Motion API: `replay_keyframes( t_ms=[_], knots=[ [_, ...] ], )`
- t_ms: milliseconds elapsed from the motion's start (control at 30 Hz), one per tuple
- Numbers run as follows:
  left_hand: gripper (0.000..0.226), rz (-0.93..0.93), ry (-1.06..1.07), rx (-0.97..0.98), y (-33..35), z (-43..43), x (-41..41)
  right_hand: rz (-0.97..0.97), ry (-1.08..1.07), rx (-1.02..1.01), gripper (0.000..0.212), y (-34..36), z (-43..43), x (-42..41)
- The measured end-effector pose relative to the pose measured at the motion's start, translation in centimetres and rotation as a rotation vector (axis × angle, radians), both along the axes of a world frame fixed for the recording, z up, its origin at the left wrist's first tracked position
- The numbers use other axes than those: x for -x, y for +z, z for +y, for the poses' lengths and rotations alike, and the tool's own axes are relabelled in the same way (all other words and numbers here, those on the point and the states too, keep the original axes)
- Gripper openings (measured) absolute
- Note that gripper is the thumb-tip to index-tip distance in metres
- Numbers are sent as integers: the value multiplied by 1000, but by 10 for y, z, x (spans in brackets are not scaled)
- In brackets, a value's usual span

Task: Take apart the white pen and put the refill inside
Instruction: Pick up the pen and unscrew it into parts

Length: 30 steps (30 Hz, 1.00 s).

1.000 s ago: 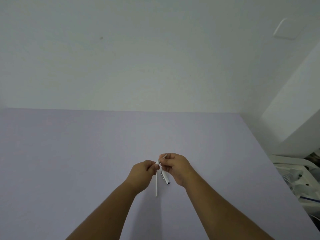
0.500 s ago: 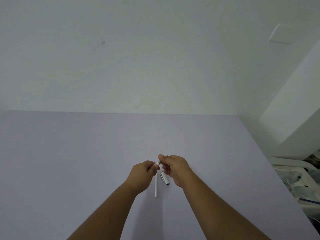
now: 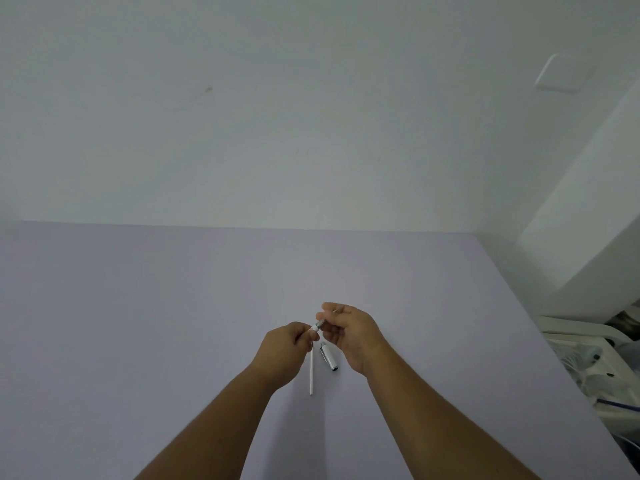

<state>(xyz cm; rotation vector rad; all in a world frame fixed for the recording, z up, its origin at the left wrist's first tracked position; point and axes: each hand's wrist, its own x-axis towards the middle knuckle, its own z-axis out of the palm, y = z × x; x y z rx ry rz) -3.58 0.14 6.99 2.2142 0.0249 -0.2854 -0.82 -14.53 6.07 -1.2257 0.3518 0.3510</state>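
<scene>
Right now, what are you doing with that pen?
A person is taking a white pen apart over a pale purple table. Both hands are pinching a small pen piece between them: the left hand holds its white end and the right hand grips the greyer end. A thin white refill lies on the table just below the hands, and a silvery pen cap lies beside it. The refill is not inside yet.

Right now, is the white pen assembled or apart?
Apart: silver clip cap lies on the lilac table; thin white refill sits outside, beside it.
</scene>
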Motion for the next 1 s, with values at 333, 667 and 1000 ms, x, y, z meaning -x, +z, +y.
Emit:
replay_keyframes(
  t_ms=[333,667,1000],
  knots=[
    [28,-31,1,-33,2,1,-2,7,11,46,3,0,2,-2],
    [27,-16,10,-25,-1,1,-3,31,7,65,8,1,4,-1],
    [28,-18,7,-24,0,0,-5,42,97,54,6,-1,2,-1]
  ],
)
